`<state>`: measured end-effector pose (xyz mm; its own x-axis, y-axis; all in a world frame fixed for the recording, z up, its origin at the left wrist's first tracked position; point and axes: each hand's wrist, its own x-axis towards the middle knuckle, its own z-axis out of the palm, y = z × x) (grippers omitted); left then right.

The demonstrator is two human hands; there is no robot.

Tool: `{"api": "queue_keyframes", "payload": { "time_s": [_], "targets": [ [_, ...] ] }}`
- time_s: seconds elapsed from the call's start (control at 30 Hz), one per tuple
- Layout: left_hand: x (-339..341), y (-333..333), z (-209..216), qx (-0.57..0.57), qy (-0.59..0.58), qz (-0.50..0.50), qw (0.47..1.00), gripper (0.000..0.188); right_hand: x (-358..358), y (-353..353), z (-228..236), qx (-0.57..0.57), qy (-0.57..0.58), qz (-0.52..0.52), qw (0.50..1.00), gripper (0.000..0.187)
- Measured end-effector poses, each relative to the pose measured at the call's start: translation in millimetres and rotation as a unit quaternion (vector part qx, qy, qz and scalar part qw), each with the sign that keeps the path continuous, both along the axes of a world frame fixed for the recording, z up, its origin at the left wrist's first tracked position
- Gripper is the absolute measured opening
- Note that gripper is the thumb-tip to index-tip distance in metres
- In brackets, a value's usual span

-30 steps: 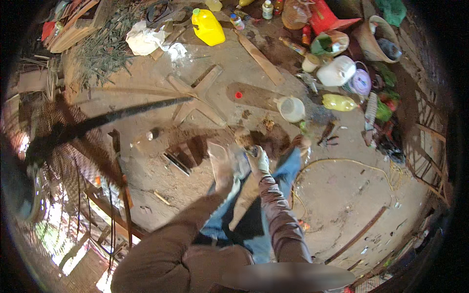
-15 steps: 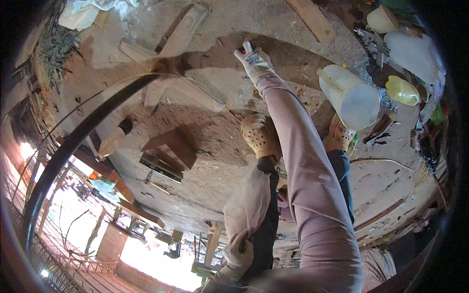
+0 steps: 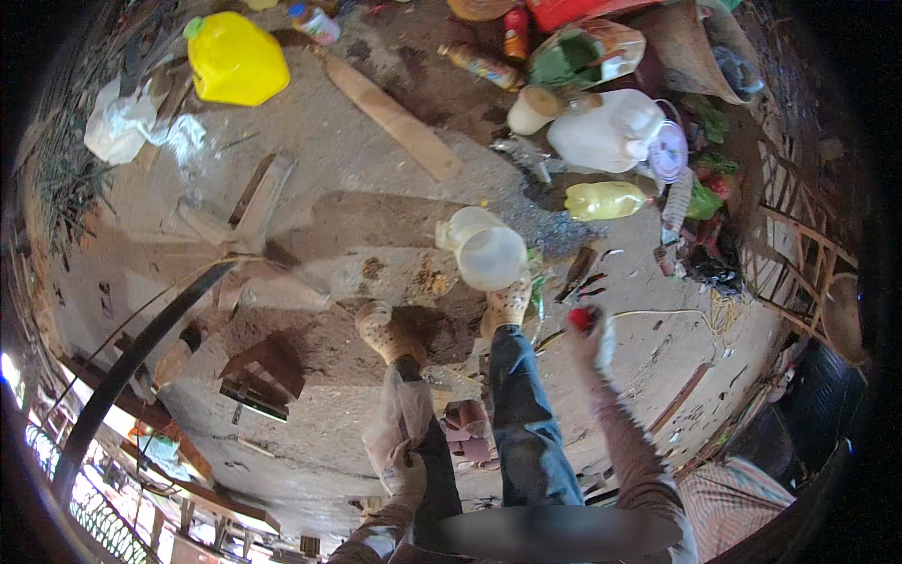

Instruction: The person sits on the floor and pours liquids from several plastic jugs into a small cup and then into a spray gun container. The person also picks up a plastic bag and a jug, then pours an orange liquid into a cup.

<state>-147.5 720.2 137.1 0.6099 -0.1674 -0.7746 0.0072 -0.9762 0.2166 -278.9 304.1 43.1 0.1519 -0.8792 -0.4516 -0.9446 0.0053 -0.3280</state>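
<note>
At the lower middle, my gloved left hand (image 3: 404, 475) is closed on the gathered edge of a clear plastic bag (image 3: 383, 434), which hangs over my left trouser leg. My right hand (image 3: 595, 346), a little smeared by motion, is raised to the right of my right leg. Its fingers are closed around a small red round thing (image 3: 583, 318) whose kind I cannot make out. Ahead of it, by my right clog (image 3: 507, 305), a translucent plastic jug (image 3: 493, 257) has its wide round mouth toward me.
A yellow jerrycan (image 3: 238, 61) stands far left, near a wooden plank (image 3: 390, 113). A white jug (image 3: 601, 132), a yellowish bottle (image 3: 606, 201) and other litter lie far right. Left are a wooden star-shaped base (image 3: 252, 211), a black pole (image 3: 141, 338) and a brown box (image 3: 265, 368).
My right arm has drawn back from far ahead and swung to the right, the red thing in its hand. The view has shifted right and farther out. My left hand keeps the bag.
</note>
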Motion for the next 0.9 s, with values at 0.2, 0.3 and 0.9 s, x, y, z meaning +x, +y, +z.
{"api": "queue_keyframes", "payload": {
  "time_s": [0.2,0.3,0.9],
  "targets": [
    [-2,-8,-8,0.008,0.029,0.026,0.999,0.032,37,-224,-17,-0.259,0.027,0.229,0.938,0.048],
    [1,-19,-1,0.019,0.013,-0.013,1.000,0.031,82,-279,-31,-0.254,0.119,0.296,0.913,0.053],
    [7,-63,16,0.068,0.019,-0.017,0.997,0.032,98,-338,-35,-0.193,0.038,0.521,0.831,0.050]
  ]
}}
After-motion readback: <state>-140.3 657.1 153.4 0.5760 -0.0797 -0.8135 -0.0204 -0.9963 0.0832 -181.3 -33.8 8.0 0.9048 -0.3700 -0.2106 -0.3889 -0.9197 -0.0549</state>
